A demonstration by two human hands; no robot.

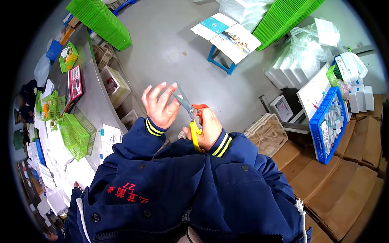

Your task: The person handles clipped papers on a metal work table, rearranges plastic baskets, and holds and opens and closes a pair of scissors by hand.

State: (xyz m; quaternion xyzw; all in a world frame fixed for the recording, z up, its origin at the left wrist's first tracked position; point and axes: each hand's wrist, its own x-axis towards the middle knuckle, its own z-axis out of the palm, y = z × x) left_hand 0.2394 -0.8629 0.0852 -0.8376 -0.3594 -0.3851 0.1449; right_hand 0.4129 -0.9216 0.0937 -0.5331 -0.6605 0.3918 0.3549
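Observation:
A pair of scissors [196, 135] with a yellow and an orange handle is held in my right hand [210, 128], in front of my chest. Its metal blades stand apart and point up and to the left, toward my other hand. My left hand [160, 108] is raised beside the blades, fingers spread, and nothing shows in its grasp. The blade tips lie close to its index finger; I cannot tell if they touch. Both hands are above the grey floor, in dark blue sleeves with yellow stripes.
On my left runs a metal table [94, 87] bearing a red scale [75, 83] and green baskets [74, 135]. Ahead stands a blue stool [221, 62] topped with printed cardboard [233, 38]. On my right are a blue crate [327, 125] of packets and brown cartons [344, 190].

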